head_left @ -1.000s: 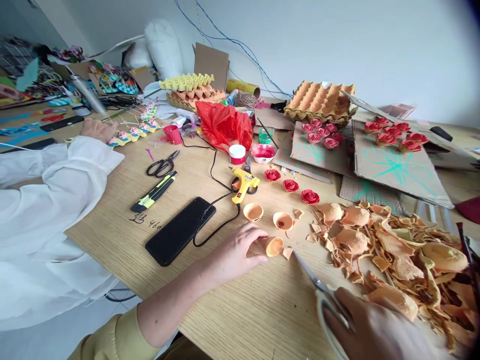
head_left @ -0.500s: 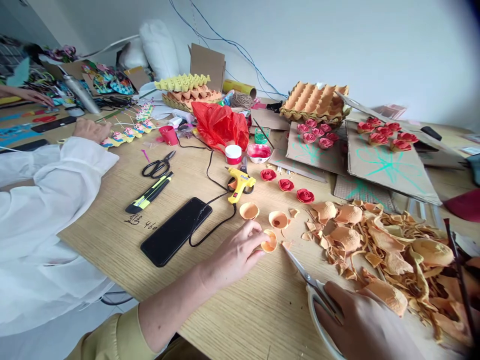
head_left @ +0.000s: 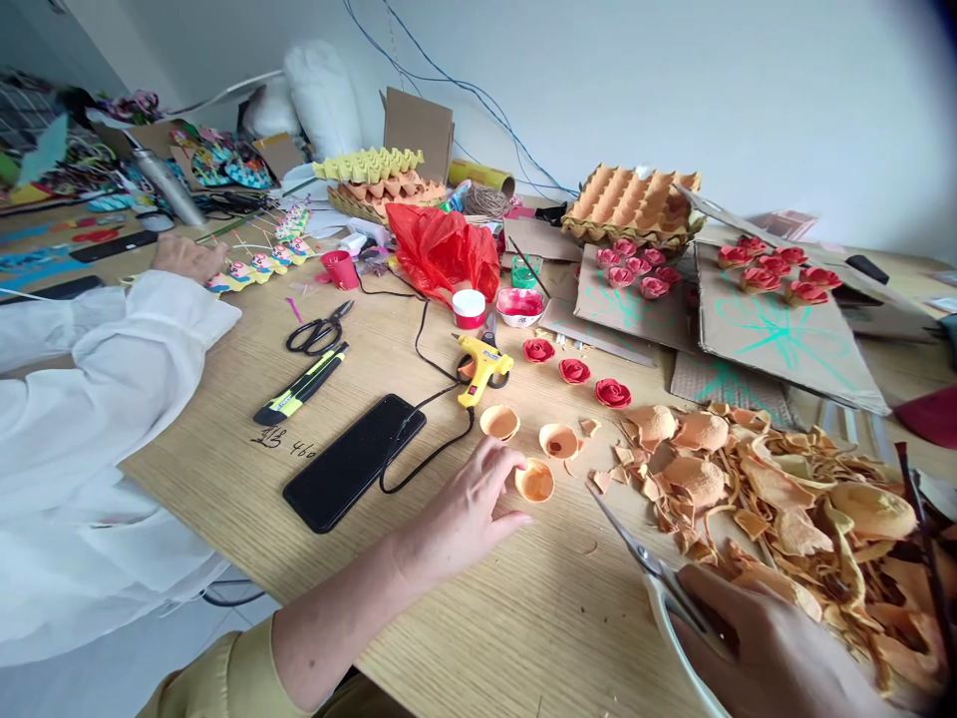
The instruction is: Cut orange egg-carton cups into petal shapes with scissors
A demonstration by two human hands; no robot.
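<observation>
My left hand (head_left: 468, 504) rests on the wooden table (head_left: 523, 618) with fingers apart, its fingertips just beside a small orange egg-carton cup (head_left: 534, 481) that stands upright. Two similar cups (head_left: 499, 422) (head_left: 558, 440) lie a little further back. My right hand (head_left: 770, 653) at the lower right grips white-handled scissors (head_left: 650, 573), the blades pointing up-left toward the cups. A heap of orange carton scraps (head_left: 778, 494) lies right of the cups.
A black phone (head_left: 355, 461), a yellow glue gun (head_left: 482, 364), three red paper roses (head_left: 574, 371), black scissors (head_left: 318, 329) and a utility knife (head_left: 299, 384) lie on the table. Cardboard sheets with roses (head_left: 785, 329) and egg trays (head_left: 635, 199) sit behind. A person in white (head_left: 90, 419) sits at left.
My left hand set the orange cup down upright and let go of it. My right hand with the scissors shifted slightly right.
</observation>
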